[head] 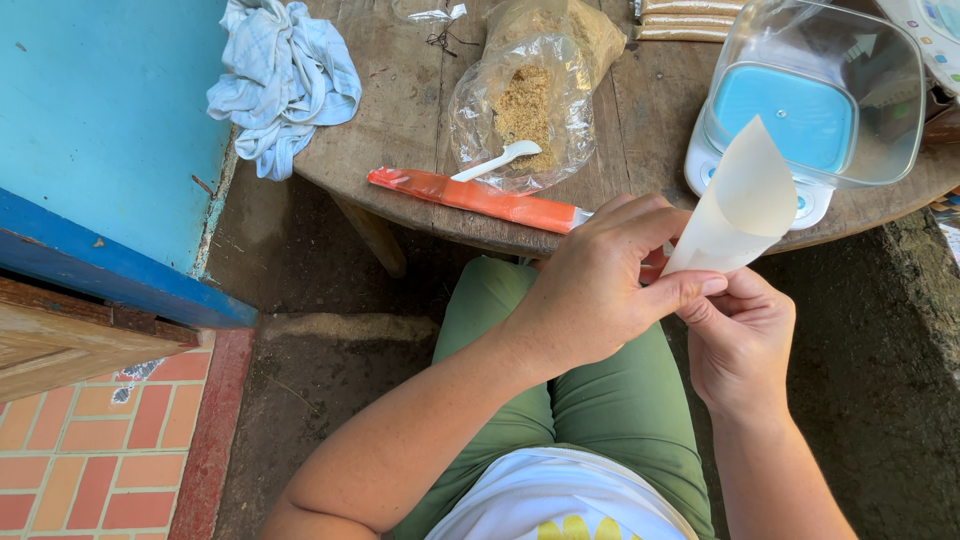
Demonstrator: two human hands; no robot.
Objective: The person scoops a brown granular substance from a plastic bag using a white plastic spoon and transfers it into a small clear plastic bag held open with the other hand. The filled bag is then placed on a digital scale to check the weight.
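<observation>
Head view: left hand and right hand both pinching paper cone just off wooden table edge.

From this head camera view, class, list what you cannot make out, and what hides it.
- Bottom tip of the pale translucent paper cone: covered by the left hand and right hand.
- End of the long orange plastic packet: behind the left hand.
- Clear plastic container: cut off by the top edge.
</observation>
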